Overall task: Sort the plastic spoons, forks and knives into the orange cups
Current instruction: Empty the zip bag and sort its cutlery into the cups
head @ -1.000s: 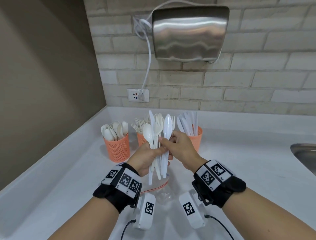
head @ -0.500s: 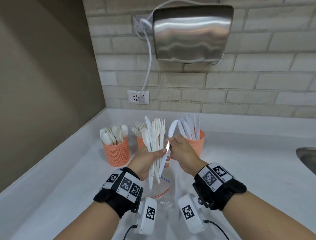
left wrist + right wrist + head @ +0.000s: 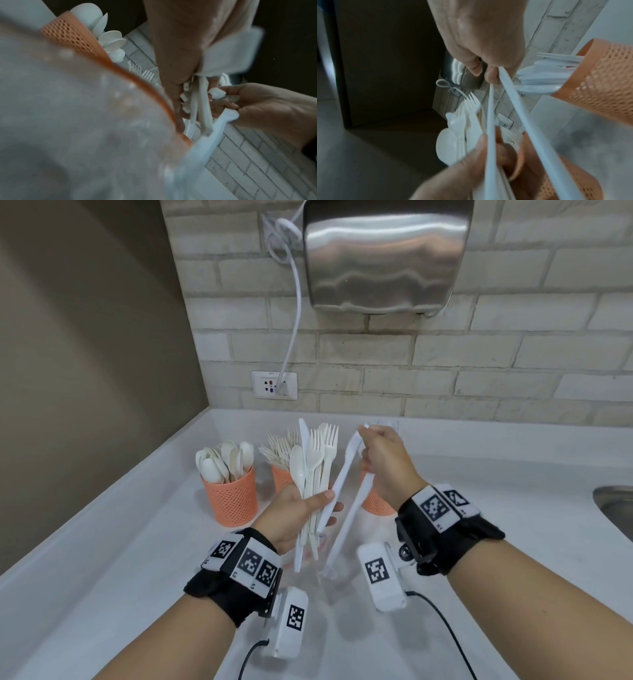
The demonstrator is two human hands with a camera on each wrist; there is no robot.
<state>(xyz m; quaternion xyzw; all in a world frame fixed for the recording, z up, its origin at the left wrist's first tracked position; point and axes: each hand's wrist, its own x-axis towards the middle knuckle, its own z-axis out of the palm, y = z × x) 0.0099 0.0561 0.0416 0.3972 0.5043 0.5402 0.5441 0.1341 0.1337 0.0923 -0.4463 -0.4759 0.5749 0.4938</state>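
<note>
While the white counter runs along under the brick wall, three orange cups stand on it in a row. The cup of spoons is farthest left, full of white spoon bowls. Next to it is the cup of forks, partly hidden behind the hands.

The left hand is held up in front of that middle cup. Its fingers and thumb are wrapped tight around a bunch of cutlery, a mix of spoons, forks and a knife, all standing upright with the handles poking out below the hand.

To the right, the right hand is up near the third cup. Its fingers are pinched together on two white knives, holding them at the blade end. The long handles slant down and to the left. One knife handle touches the thumb of the left hand; the other hangs free, just beside it.

The cup of knives is mostly hidden behind the right hand and wrist. A silver hand dryer hangs on the wall above, and a metal sink shows at the far right edge.
</note>
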